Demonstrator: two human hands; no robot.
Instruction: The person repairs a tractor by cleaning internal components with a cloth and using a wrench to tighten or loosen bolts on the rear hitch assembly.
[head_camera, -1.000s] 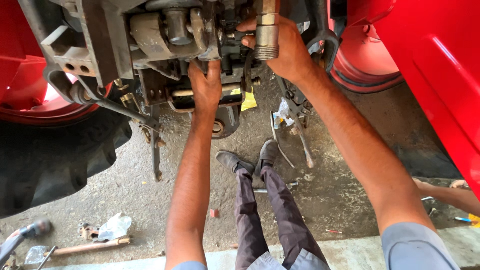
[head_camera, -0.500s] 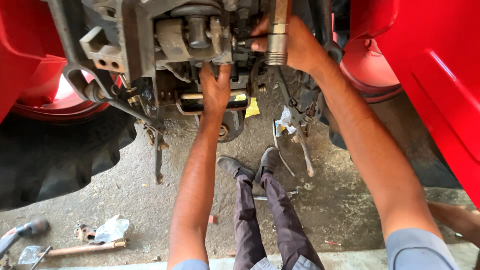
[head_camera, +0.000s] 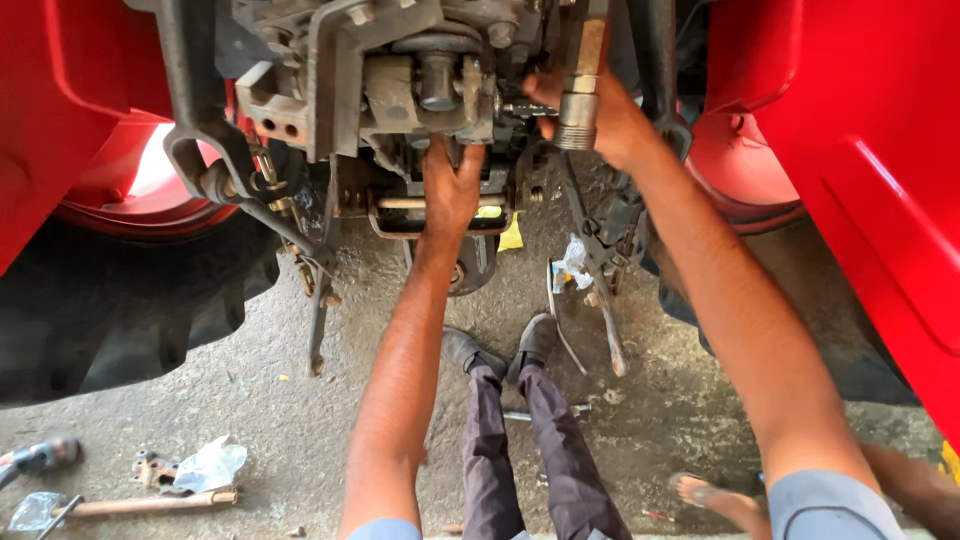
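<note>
Single head cam, worn by the person, looking steeply down and forward at the rear hitch housing (head_camera: 400, 80) of a red tractor. Close range: both forearms fill mid-frame, own legs and concrete floor (head_camera: 250, 420) below, red fenders (head_camera: 860, 150) at both side edges. No second view, so no overlap

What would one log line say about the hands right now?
left hand: pressed on tractor housing | right hand: gripping metal cylinder

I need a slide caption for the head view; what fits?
Left hand under the tractor's rear hitch housing, right hand by a metal fitting, above the concrete floor.
</note>
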